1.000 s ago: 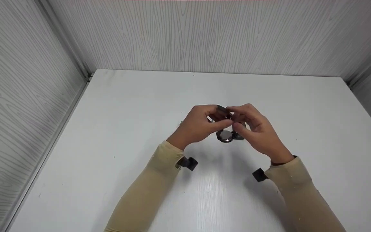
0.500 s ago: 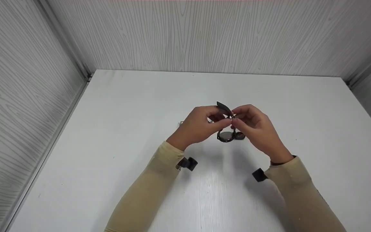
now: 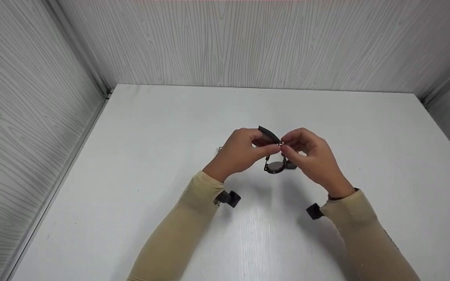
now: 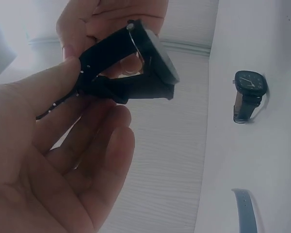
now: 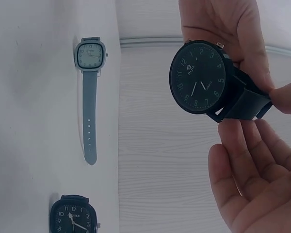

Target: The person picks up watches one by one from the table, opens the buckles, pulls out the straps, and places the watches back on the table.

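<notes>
The black round-faced watch [image 5: 199,77] is up off the counter [image 3: 170,128], held between both my hands above its middle. My left hand [image 3: 240,152] pinches one strap end, my right hand [image 3: 311,156] pinches the other — each grip is closed on the band, fingertips nearly meeting over the case. A second ago the strap tail [image 3: 268,134] lay tucked low between my fingers; now it sticks up and back past my left thumb, so the band has come free of its loop or buckle, as I judge it. Whether the buckle is fully undone I cannot tell. Elsewhere on the counter lie a grey square watch [image 5: 90,56] and a dark square watch [image 5: 72,213], well apart from my hands.
</notes>
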